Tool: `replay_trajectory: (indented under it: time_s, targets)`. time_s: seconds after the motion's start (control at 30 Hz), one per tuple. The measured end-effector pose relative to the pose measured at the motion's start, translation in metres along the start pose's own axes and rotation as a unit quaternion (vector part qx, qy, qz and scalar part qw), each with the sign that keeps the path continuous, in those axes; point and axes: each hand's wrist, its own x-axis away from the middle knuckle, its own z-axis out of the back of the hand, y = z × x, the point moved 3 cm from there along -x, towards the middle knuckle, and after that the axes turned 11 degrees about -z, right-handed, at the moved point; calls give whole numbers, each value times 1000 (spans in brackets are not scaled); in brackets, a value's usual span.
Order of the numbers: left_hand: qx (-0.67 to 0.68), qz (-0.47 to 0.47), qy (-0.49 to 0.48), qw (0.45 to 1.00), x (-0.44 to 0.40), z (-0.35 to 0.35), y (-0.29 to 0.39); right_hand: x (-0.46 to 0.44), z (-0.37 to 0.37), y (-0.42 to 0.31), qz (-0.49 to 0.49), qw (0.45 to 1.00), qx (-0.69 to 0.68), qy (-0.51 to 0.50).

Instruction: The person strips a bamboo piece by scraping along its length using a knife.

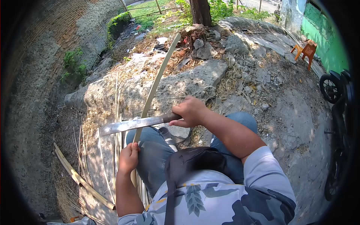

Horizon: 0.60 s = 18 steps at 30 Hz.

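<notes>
My left hand (128,158) is closed around the lower part of a long, pale bamboo strip (156,79). The strip rises at a slant past my knee, its far end towards the tree. In my right hand (190,112) is the dark handle of a machete (132,125). Its broad, worn blade points left and lies across the strip, just above my left fingers. Whether the edge bites into the bamboo I cannot tell. Below my left hand, the strip's lower end is partly hidden by my forearm and leg.
Thin bamboo strips (117,112) lie beside my left leg, with a curved split bamboo piece (82,181) farther left. Ahead are a concrete slab (195,80), rubble and a tree trunk (200,13). An orange chair (309,52) and a motorcycle (339,123) stand right; a brick wall (45,41) is left.
</notes>
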Motion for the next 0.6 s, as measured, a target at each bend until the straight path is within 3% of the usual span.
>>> replay_trajectory:
  time_s: [0.07, 0.1, 0.17, 0.33, 0.6]
  targets:
    - [0, 6, 4, 1000, 1, 0, 6, -3, 3, -2, 11, 1000, 8, -10]
    - [-7, 19, -7, 1000, 5, 6, 7, -4, 6, 1, 13, 999, -21, 37]
    - [-8, 34, -20, 999, 4, 7, 16, -10, 8, 32, -89, 995, -37, 3]
    - [-21, 22, -18, 999, -2, 6, 14, -1, 10, 30, -110, 994, -2, -7]
    - [-31, 8, -11, 999, -1, 4, 18, 0, 1, 1, -5, 1000, -3, 9]
